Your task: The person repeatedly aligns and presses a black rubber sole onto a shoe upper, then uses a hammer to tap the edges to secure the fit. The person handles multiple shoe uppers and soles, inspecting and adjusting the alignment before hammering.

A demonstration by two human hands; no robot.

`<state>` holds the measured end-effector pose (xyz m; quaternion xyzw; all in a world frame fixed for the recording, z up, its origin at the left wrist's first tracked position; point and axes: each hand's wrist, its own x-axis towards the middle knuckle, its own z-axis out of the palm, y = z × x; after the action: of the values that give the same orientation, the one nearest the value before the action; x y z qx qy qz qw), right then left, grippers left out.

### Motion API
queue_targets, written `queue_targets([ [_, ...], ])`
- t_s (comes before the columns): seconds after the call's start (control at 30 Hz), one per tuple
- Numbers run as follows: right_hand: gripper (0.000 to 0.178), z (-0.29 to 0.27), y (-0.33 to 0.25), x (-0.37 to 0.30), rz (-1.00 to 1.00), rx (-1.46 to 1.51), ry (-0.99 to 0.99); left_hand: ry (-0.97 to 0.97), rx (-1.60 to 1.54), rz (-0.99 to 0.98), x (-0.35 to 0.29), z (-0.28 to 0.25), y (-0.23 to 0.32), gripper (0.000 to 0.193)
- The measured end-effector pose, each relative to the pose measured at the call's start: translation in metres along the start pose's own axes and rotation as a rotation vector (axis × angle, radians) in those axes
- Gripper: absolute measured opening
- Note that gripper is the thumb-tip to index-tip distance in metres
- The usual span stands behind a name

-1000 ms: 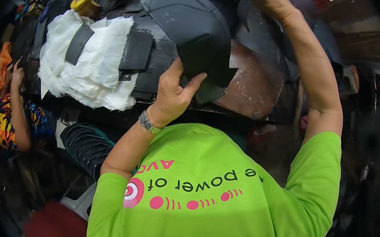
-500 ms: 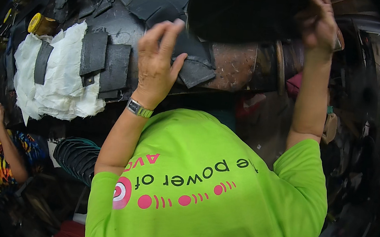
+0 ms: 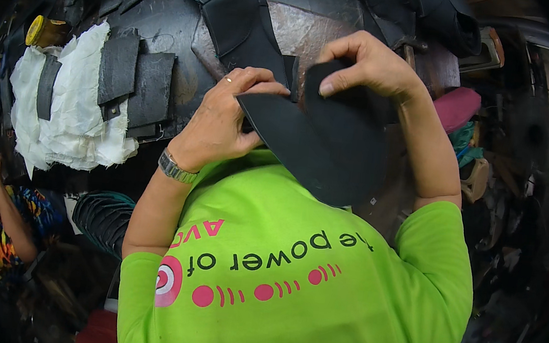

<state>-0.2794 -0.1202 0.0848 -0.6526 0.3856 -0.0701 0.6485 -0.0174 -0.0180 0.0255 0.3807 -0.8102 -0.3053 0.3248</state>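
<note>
A black, curved, leather-like piece [image 3: 344, 145] hangs in front of my chest, bent into a V at its top. My right hand [image 3: 372, 68] pinches its upper end between thumb and fingers. On the other side, my left hand [image 3: 220, 115], with a ring and a wristwatch, is closed on the piece's left corner; its fingertips are partly hidden behind it. Just beyond my left hand, stitched black pieces [image 3: 240, 24] lie on the dark worktable [image 3: 304, 17].
White cloth [image 3: 68, 130] with dark grey strips [image 3: 153, 88] lies at the left, by a yellow-lidded jar [image 3: 47, 32]. More black pieces [image 3: 448, 19] sit far right, above a pink item [image 3: 458, 109]. Another person's patterned sleeve [image 3: 4, 230] shows lower left, near a dark ribbed stack [image 3: 105, 221].
My right hand has brought the black piece down and toward me from the far side. My left hand, empty and raised before, has moved down and closed on its corner.
</note>
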Motion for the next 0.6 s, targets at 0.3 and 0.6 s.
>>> queue_targets([
  [0.3, 0.024, 0.014, 0.017, 0.012, -0.029, 0.096, 0.15, -0.079, -0.071, 0.057, 0.002, -0.015, 0.003, 0.101],
  [0.6, 0.02, 0.014, -0.001, 0.002, 0.125, 0.113, 0.139, 0.123, -0.051, -0.043, 0.007, 0.001, 0.003, 0.055],
])
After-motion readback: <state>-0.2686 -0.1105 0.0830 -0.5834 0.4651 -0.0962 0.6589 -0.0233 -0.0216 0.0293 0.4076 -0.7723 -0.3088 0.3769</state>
